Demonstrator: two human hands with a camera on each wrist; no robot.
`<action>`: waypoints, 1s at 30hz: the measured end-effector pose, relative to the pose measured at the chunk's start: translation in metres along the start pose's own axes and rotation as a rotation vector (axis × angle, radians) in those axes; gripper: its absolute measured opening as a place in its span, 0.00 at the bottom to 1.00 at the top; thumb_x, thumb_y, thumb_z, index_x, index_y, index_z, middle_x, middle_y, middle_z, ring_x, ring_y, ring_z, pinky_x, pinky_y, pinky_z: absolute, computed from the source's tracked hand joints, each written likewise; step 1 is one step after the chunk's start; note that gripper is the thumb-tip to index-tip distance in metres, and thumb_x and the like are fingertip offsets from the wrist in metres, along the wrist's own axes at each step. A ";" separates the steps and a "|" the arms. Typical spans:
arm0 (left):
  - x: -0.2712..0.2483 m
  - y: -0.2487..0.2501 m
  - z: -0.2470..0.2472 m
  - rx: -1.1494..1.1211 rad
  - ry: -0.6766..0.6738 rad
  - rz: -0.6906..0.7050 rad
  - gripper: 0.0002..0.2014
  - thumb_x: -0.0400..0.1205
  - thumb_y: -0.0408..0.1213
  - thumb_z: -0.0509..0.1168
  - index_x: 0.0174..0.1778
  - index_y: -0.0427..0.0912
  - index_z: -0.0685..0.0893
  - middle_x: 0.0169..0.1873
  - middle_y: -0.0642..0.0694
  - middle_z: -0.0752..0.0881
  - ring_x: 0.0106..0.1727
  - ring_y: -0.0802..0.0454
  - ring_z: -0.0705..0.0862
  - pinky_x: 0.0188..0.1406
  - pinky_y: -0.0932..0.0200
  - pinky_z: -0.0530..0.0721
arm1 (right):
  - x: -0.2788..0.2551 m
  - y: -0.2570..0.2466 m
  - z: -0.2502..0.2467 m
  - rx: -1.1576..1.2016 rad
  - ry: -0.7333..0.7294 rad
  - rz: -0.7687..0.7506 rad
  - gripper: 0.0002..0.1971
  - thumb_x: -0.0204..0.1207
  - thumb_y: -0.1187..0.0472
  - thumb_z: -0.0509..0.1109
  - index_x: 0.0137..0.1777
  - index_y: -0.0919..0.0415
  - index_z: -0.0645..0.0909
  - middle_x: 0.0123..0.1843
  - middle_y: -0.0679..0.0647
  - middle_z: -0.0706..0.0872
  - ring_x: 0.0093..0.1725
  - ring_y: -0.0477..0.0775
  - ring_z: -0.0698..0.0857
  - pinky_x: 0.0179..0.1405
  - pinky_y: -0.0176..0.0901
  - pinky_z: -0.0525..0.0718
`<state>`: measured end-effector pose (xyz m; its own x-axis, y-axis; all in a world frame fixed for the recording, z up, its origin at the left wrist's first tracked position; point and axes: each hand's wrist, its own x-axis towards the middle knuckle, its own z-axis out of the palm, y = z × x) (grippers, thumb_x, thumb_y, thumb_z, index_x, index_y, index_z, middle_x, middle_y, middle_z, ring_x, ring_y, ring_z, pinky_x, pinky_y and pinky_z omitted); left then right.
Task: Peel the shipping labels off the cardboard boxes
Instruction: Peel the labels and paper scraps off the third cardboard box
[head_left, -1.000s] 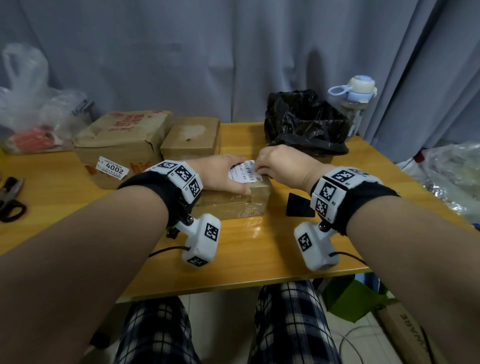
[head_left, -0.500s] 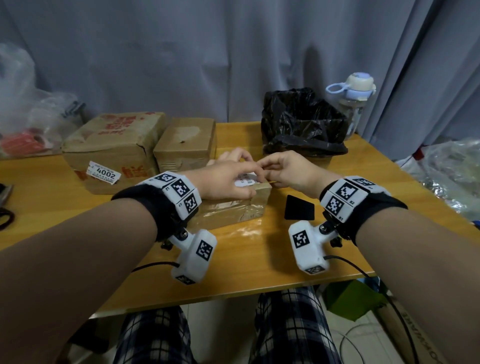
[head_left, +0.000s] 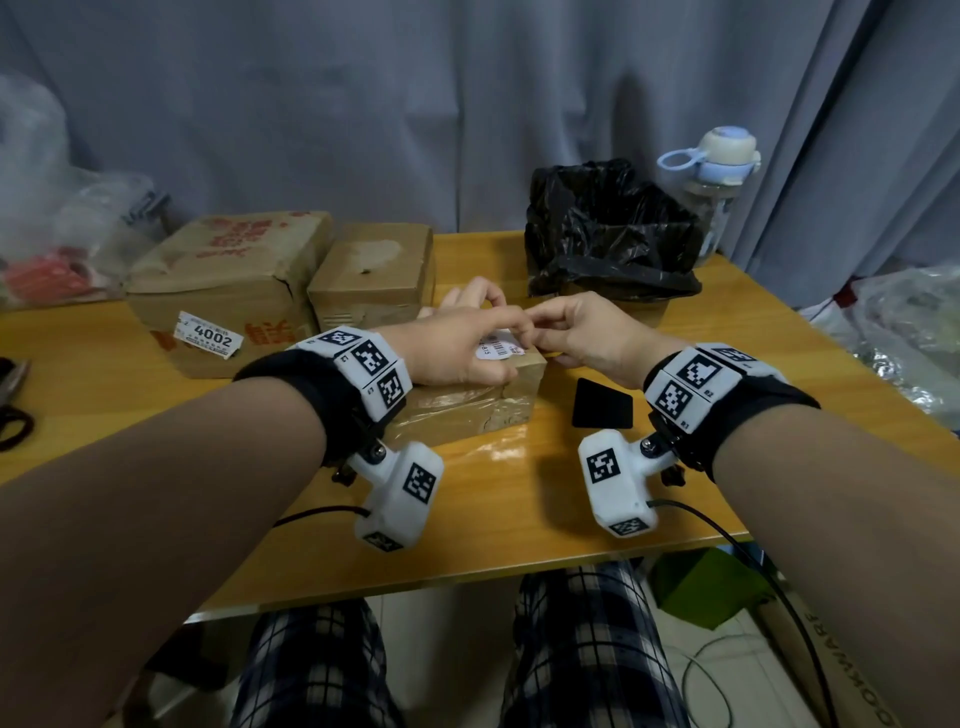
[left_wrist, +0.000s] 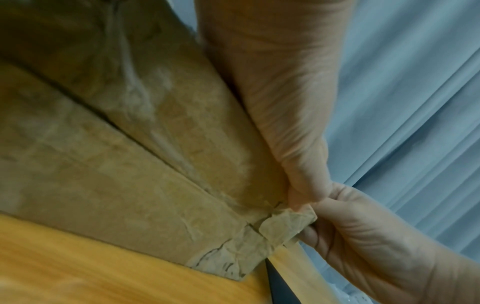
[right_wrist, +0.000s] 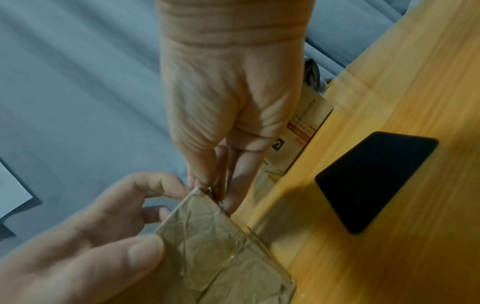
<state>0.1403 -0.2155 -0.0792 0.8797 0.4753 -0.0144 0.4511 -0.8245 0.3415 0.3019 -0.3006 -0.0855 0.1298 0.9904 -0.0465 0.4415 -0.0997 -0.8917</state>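
Observation:
A small taped cardboard box (head_left: 467, 410) lies in the middle of the wooden table (head_left: 493, 499). A white shipping label (head_left: 496, 349) with a barcode sits on its top. My left hand (head_left: 467, 343) grips the box, thumb on the near face (right_wrist: 221, 257) and fingers curled over the top. My right hand (head_left: 540, 332) pinches a lifted flap at the box's top right corner, at the label's right edge. In the left wrist view this flap (left_wrist: 285, 224) looks brownish between the right thumb and finger. Much of the label is hidden under my left hand.
A large box (head_left: 228, 275) with a "4002" label (head_left: 210, 335) and a medium box (head_left: 374, 275) stand at the back left. A black-bagged bin (head_left: 608, 234) and a water bottle (head_left: 722, 176) stand at the back right. A black card (head_left: 602, 402) lies right of the small box.
My left hand has slid further over the label and curled its fingers at the far side. My right hand has turned and closed its fingertips on the box's right corner.

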 end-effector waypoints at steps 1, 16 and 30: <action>-0.001 0.000 0.000 -0.019 0.018 0.012 0.15 0.75 0.50 0.69 0.56 0.63 0.78 0.59 0.54 0.63 0.66 0.54 0.62 0.67 0.46 0.62 | 0.000 -0.001 0.000 0.002 0.000 0.004 0.13 0.79 0.66 0.67 0.63 0.60 0.82 0.45 0.58 0.86 0.41 0.50 0.80 0.38 0.38 0.77; -0.004 -0.012 -0.027 -0.077 -0.069 -0.176 0.26 0.78 0.58 0.64 0.69 0.50 0.74 0.65 0.50 0.76 0.58 0.55 0.76 0.55 0.63 0.74 | 0.009 -0.005 0.008 -0.281 0.016 0.006 0.16 0.78 0.54 0.68 0.65 0.54 0.76 0.60 0.57 0.83 0.51 0.52 0.83 0.35 0.39 0.85; -0.003 -0.018 -0.013 0.028 0.011 -0.374 0.36 0.83 0.59 0.54 0.82 0.41 0.58 0.79 0.41 0.67 0.78 0.44 0.67 0.73 0.56 0.67 | 0.024 -0.032 0.005 -0.652 -0.069 -0.176 0.14 0.70 0.53 0.76 0.54 0.57 0.87 0.52 0.50 0.85 0.55 0.48 0.82 0.61 0.47 0.81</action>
<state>0.1282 -0.1982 -0.0734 0.6521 0.7480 -0.1234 0.7447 -0.6015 0.2892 0.2865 -0.2727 -0.0602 -0.0407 0.9988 0.0263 0.8987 0.0481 -0.4360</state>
